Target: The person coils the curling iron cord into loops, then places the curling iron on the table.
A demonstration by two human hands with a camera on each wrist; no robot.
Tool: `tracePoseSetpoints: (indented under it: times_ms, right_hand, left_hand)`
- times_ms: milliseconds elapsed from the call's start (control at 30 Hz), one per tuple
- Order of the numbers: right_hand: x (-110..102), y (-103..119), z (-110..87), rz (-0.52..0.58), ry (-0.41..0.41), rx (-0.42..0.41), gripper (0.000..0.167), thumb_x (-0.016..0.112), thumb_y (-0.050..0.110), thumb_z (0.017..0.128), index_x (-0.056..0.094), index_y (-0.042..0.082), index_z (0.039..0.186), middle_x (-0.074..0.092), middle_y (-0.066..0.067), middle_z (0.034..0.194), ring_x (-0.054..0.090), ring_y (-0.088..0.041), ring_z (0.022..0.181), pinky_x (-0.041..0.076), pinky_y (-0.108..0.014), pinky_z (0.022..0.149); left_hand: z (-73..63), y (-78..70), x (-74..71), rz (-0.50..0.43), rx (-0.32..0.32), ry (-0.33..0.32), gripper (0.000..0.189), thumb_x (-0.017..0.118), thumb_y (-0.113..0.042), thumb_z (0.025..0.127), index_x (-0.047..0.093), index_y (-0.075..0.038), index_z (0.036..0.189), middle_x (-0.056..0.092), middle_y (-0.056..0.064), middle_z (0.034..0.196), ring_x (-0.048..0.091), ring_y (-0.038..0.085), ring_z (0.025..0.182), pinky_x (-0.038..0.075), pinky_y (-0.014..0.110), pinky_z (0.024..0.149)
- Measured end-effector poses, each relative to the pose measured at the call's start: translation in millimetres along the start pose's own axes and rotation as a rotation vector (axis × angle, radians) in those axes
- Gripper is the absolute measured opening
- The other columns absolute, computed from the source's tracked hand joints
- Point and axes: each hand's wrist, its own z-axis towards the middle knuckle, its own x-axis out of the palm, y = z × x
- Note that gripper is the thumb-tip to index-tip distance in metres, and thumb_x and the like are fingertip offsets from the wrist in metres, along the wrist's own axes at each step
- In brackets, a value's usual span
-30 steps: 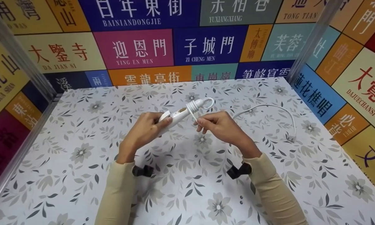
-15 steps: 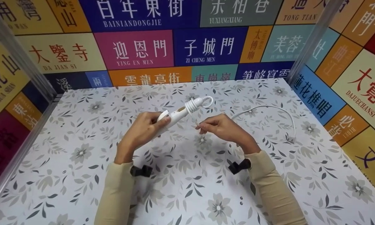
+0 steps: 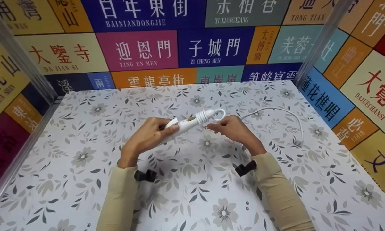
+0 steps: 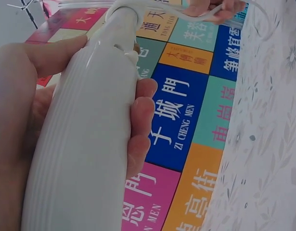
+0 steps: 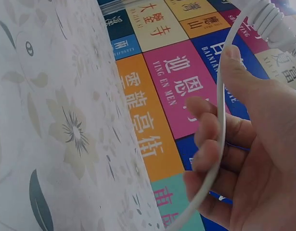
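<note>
My left hand (image 3: pixel 150 132) grips a white curling iron (image 3: pixel 186 124), its cord end tilted up to the right. In the left wrist view the thumb lies along one side of the ribbed white body (image 4: pixel 85 139) and the fingertips curl round the other. Several turns of white cord (image 3: pixel 202 116) circle the narrow end, beside a small cord loop at the tip. Just right of it, my right hand (image 3: pixel 234 129) holds the running cord. The right wrist view shows this cord (image 5: pixel 222 110) passing under the thumb and across the curled fingers.
The rest of the cord (image 3: pixel 290 112) trails in a wide curve over the right of the flower-patterned table (image 3: pixel 83 186). Colourful panels with lettering (image 3: pixel 138 51) stand behind and at both sides. A small black device (image 3: pixel 146 175) is worn at each wrist.
The curling iron's cord end has dipped and shifted right, towards the right hand. My right hand has moved slightly right, still holding the cord.
</note>
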Motion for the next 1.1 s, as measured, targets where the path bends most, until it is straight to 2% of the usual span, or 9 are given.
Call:
tracePoseSetpoints:
  times_ms: [100,167,300,400,500,567,700,833,1100]
  right_hand:
    - [1.0,0.3,1.3,-0.004,-0.035,-0.007,0.041,0.073,0.052,0.087,0.065,0.017,0.069,0.057,0.006,0.063,0.042,-0.012,0.057,0.035,-0.029,0.056]
    - [1.3,0.6,2.0,-0.007,-0.065,-0.056,0.034,0.076,0.038,0.088,0.061,0.015,0.069,0.060,0.006,0.067,0.044,-0.012,0.059,0.037,-0.029,0.060]
    - [1.0,1.3,2.5,0.020,-0.099,-0.133,0.017,0.073,0.011,0.089,0.068,0.008,0.073,0.061,0.001,0.067,0.043,-0.013,0.060,0.039,-0.028,0.061]
    - [0.1,3.9,0.7,0.081,-0.086,-0.093,0.015,0.076,0.019,0.088,0.076,0.008,0.079,0.066,0.002,0.069,0.048,-0.013,0.060,0.042,-0.026,0.059]
    - [-1.4,7.6,-1.9,0.104,-0.075,-0.037,0.029,0.082,0.041,0.081,0.077,0.013,0.079,0.068,0.002,0.071,0.053,-0.013,0.061,0.046,-0.026,0.058]
    - [-2.5,10.1,-3.8,0.078,-0.069,-0.043,0.032,0.084,0.048,0.077,0.078,0.016,0.080,0.069,0.001,0.074,0.055,-0.014,0.063,0.047,-0.027,0.061]
    - [-4.2,15.6,-6.7,0.009,-0.083,-0.074,0.027,0.085,0.046,0.076,0.080,0.019,0.080,0.073,0.001,0.079,0.057,-0.015,0.068,0.048,-0.030,0.066]
    - [-4.3,23.6,-9.9,-0.022,-0.094,-0.109,0.019,0.086,0.039,0.077,0.080,0.021,0.079,0.074,0.000,0.080,0.056,-0.015,0.068,0.048,-0.030,0.065]
    - [-3.7,44.8,-21.8,-0.033,-0.140,-0.215,0.013,0.082,0.031,0.083,0.080,0.018,0.083,0.074,0.000,0.079,0.055,-0.015,0.065,0.044,-0.026,0.060]
  left_hand:
    - [-0.1,0.3,1.3,0.000,0.015,0.039,0.029,0.060,-0.039,0.098,0.072,-0.015,0.088,0.063,0.001,0.074,0.052,0.015,0.064,0.044,0.031,0.063]
    - [-0.4,0.2,2.1,0.003,0.027,0.062,0.029,0.060,-0.039,0.098,0.073,-0.014,0.090,0.064,0.002,0.074,0.052,0.015,0.063,0.045,0.030,0.061]
    - [-0.2,-0.2,5.3,0.007,0.046,0.112,0.027,0.062,-0.037,0.098,0.076,-0.013,0.095,0.065,0.001,0.075,0.053,0.014,0.063,0.045,0.030,0.061]
    - [1.1,-0.8,9.0,0.007,0.054,0.156,0.025,0.064,-0.035,0.097,0.076,-0.014,0.092,0.064,-0.001,0.073,0.052,0.012,0.063,0.044,0.029,0.060]
    - [2.7,-1.7,12.9,0.009,0.058,0.197,0.025,0.064,-0.034,0.096,0.075,-0.014,0.085,0.058,-0.003,0.066,0.048,0.011,0.058,0.041,0.027,0.056]
    - [3.7,-2.1,15.9,0.018,0.060,0.222,0.025,0.065,-0.034,0.096,0.073,-0.015,0.082,0.054,-0.005,0.063,0.044,0.010,0.055,0.038,0.026,0.053]
    - [6.5,-2.3,23.0,0.038,0.039,0.272,0.029,0.065,-0.036,0.096,0.070,-0.015,0.077,0.048,-0.007,0.059,0.040,0.008,0.052,0.034,0.025,0.050]
    - [9.4,-1.8,28.6,0.066,0.013,0.301,0.030,0.065,-0.039,0.096,0.070,-0.016,0.077,0.046,-0.008,0.058,0.040,0.007,0.051,0.034,0.025,0.050]
    - [11.3,-1.3,29.3,0.109,-0.017,0.230,0.028,0.065,-0.037,0.095,0.072,-0.014,0.080,0.049,-0.006,0.058,0.042,0.010,0.051,0.035,0.026,0.051]
